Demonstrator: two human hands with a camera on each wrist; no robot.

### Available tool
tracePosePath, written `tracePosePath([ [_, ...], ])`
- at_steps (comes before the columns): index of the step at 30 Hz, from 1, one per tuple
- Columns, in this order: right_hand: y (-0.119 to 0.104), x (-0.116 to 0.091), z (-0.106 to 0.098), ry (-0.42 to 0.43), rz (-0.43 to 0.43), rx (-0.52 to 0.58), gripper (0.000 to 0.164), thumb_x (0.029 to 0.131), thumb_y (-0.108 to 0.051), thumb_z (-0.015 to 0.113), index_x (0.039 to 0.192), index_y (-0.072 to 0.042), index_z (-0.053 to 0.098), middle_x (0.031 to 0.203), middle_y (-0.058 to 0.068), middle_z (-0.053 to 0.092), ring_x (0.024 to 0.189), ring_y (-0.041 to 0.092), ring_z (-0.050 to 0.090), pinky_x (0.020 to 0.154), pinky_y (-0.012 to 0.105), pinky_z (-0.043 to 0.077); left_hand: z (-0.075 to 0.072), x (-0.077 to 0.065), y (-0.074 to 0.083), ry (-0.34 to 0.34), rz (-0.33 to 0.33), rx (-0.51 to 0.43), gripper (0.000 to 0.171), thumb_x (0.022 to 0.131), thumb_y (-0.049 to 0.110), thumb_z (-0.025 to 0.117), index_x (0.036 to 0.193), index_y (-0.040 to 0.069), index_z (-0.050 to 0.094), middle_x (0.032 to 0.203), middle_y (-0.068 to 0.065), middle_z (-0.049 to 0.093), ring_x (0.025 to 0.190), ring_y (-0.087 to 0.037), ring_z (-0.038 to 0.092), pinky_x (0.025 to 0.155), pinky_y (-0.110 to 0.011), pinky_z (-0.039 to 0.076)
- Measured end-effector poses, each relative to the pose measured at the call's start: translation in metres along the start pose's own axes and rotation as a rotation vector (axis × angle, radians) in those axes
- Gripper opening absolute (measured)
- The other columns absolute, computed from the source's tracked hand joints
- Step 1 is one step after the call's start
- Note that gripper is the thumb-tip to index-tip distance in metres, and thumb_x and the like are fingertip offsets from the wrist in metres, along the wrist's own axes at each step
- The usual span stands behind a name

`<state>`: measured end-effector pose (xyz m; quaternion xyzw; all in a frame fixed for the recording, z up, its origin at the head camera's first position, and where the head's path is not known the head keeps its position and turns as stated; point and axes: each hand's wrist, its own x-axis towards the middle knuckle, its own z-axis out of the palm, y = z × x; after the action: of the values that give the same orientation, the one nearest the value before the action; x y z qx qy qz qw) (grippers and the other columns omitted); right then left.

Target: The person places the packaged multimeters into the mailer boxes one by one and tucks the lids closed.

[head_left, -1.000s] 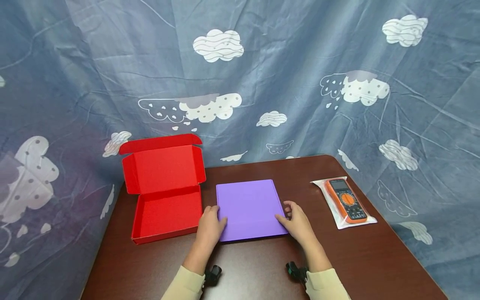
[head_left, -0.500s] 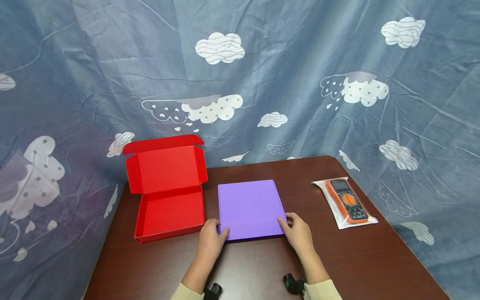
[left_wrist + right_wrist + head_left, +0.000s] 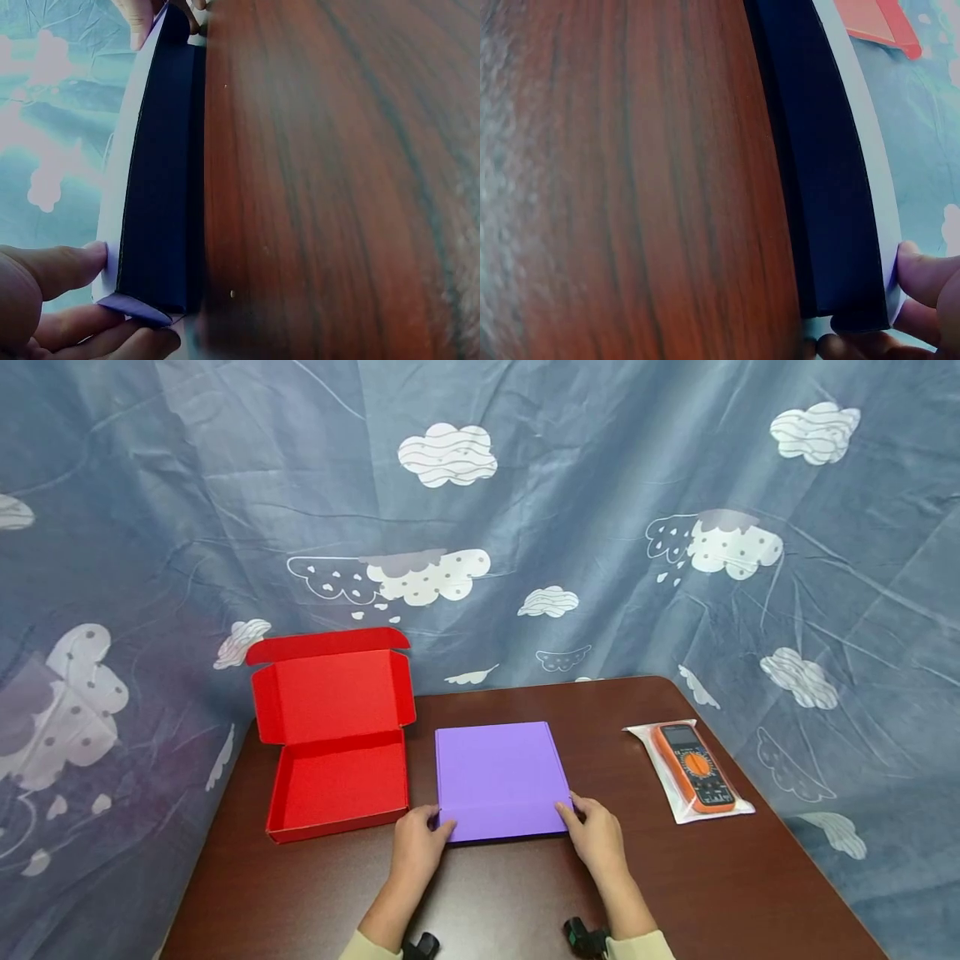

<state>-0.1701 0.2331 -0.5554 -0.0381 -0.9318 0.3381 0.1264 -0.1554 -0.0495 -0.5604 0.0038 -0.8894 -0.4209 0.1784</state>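
Note:
A flat purple cardboard box point(image 3: 501, 781) lies with its lid down in the middle of the table. My left hand point(image 3: 420, 843) grips its near left corner, the thumb on top and the fingers along the side. On the opposite near corner my right hand point(image 3: 596, 837) holds the box the same way. In the left wrist view, the front face of the box point(image 3: 161, 172) is in dark shadow, and a small flap shows at the corner by my left fingers. The right wrist view has my right thumb point(image 3: 926, 276) pressing on the lid's edge.
Left of the purple box stands a red cardboard box point(image 3: 341, 781), lid raised and nothing inside. An orange and black multimeter point(image 3: 696, 768) in a clear plastic bag lies near the right edge of the brown table point(image 3: 495, 902). A blue cloud-patterned cloth point(image 3: 600, 485) hangs behind.
Both hands have slid toward me along the sides of the purple box to its near corners. The box itself stays in about the same place.

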Motion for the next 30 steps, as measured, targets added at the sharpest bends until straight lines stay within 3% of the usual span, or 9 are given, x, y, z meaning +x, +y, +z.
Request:
tracePosePath([
  [14,-0.003,0.004,-0.007,-0.091,0.006,-0.036,0.040,0.099,-0.020,0.068,0.121,0.014,0.067,0.118,0.033,0.067,0.114,0.051,0.062,0.094,0.061,0.047,-0.009,0.005,0.002,-0.088,-0.165,-0.103,0.024,0.075,0.011,0.089,0.091,-0.005,0.080,0.086,-0.017,0.076,0.083,-0.034,0.073,0.074,-0.047,0.058],
  [22,-0.010,0.007,-0.011,-0.187,0.078,-0.082,0.043,0.100,-0.021,0.066,0.124,0.014,0.065,0.123,0.034,0.064,0.118,0.052,0.059,0.095,0.063,0.046,-0.013,0.006,0.001,-0.121,-0.185,-0.101,0.022,0.076,0.012,0.088,0.089,-0.004,0.081,0.084,-0.018,0.076,0.083,-0.035,0.072,0.074,-0.047,0.057],
  [30,-0.011,0.007,-0.012,-0.209,0.097,-0.063,0.046,0.101,-0.023,0.065,0.127,0.014,0.063,0.127,0.034,0.062,0.121,0.053,0.057,0.098,0.063,0.045,-0.016,0.007,-0.001,-0.141,-0.188,-0.150,0.023,0.076,0.011,0.087,0.088,-0.006,0.079,0.081,-0.016,0.075,0.079,-0.033,0.071,0.071,-0.043,0.057],
])
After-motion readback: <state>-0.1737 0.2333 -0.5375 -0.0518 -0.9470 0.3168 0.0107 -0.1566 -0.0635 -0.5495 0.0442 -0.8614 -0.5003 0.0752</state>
